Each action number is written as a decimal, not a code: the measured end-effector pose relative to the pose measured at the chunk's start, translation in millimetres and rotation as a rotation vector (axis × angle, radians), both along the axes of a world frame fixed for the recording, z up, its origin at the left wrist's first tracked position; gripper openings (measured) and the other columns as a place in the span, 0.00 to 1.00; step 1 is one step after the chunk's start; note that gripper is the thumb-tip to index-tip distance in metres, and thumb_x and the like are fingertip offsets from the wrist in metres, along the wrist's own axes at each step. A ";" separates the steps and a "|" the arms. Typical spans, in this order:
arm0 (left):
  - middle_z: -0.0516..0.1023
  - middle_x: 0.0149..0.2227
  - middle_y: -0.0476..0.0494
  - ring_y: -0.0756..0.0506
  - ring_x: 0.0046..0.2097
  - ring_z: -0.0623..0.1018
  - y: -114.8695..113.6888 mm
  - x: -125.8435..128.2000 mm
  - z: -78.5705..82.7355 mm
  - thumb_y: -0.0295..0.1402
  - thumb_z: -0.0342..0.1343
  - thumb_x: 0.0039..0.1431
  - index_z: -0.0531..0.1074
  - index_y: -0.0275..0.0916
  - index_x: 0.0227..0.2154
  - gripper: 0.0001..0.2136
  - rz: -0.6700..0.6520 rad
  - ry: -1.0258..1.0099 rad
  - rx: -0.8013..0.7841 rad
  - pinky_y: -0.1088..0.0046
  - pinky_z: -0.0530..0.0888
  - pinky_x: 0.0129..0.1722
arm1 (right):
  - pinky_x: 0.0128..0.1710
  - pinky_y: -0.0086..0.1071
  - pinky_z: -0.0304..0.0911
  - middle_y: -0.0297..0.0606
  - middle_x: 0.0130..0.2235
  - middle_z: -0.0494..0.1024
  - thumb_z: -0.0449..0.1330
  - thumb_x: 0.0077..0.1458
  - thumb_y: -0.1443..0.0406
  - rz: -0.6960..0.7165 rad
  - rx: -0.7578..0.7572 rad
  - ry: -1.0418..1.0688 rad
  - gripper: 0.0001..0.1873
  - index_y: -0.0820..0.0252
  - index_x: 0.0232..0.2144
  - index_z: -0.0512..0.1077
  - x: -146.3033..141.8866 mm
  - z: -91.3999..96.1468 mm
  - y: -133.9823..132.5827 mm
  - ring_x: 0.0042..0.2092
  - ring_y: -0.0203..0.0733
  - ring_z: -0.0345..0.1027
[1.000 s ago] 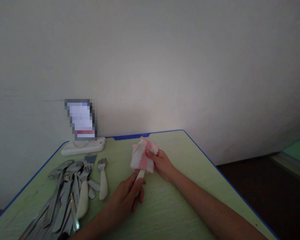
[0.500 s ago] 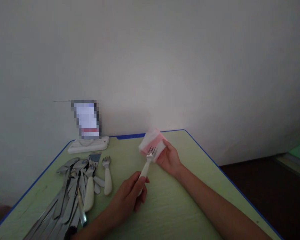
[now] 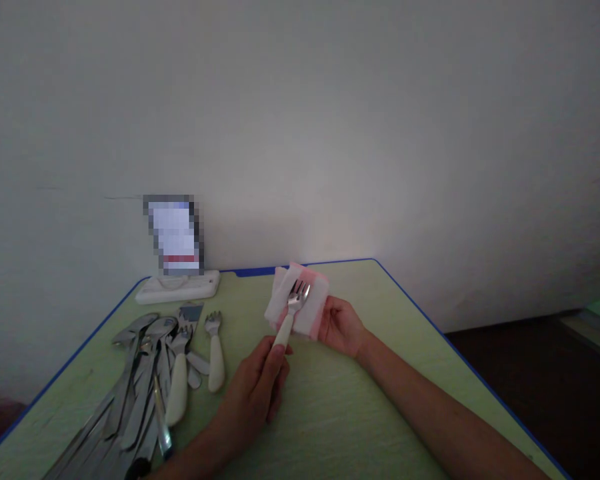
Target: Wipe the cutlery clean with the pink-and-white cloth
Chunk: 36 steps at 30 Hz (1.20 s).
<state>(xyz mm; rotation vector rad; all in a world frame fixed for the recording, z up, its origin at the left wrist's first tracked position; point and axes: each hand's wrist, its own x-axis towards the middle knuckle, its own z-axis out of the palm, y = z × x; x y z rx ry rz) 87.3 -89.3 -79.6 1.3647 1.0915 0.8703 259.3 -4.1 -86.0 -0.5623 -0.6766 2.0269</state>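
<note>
My left hand (image 3: 260, 383) is closed around the pale handle of a fork (image 3: 295, 305), whose metal tines point up and away from me. Behind the fork head, a folded white-and-pink cloth (image 3: 310, 283) is held by its right side in my right hand (image 3: 344, 327). The fingers of that hand are partly hidden by the cloth. The fork head overlaps the cloth; whether they press together I cannot tell. To the left of my left hand lies a small fork with a pale handle (image 3: 215, 353), next to a pile of metal cutlery (image 3: 140, 380).
A green table (image 3: 330, 427) with a blue edge stands against a grey wall (image 3: 380, 133). At its back left, a device with a blurred screen (image 3: 175, 233) rests on a white base (image 3: 180, 288). A dark floor (image 3: 530, 373) shows at the right.
The cloth has shifted a little left and been turned, so more of its white face shows behind the fork. My left hand and the fork have moved slightly up and left.
</note>
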 end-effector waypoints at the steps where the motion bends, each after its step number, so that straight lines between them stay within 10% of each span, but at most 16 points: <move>1: 0.59 0.21 0.58 0.57 0.14 0.56 0.0 0.2 0.0 0.50 0.39 0.60 0.60 0.38 0.38 0.18 -0.007 0.012 -0.004 0.82 0.54 0.11 | 0.47 0.35 0.61 0.37 0.29 0.78 0.50 0.44 0.71 -0.003 0.029 -0.019 0.13 0.65 0.32 0.71 -0.3 -0.5 -0.7 0.34 0.38 0.71; 21: 0.69 0.20 0.51 0.49 0.23 0.68 2.8 -1.7 9.2 0.42 0.43 0.60 0.64 0.38 0.30 0.13 -0.201 0.394 0.132 0.74 0.60 0.25 | 0.36 0.27 0.65 0.34 0.31 0.77 0.61 0.43 0.74 0.058 0.171 -0.173 0.11 0.64 0.33 0.71 -10.4 -2.6 -7.3 0.33 0.32 0.70; 36: 0.66 0.19 0.53 0.51 0.23 0.66 0.9 -3.8 10.3 0.44 0.37 0.63 0.65 0.38 0.25 0.19 -0.296 0.264 0.110 0.77 0.62 0.26 | 0.28 0.29 0.66 0.32 0.26 0.75 0.57 0.51 0.71 -0.296 0.002 -0.074 0.06 0.62 0.34 0.69 -10.8 -3.5 3.9 0.28 0.34 0.69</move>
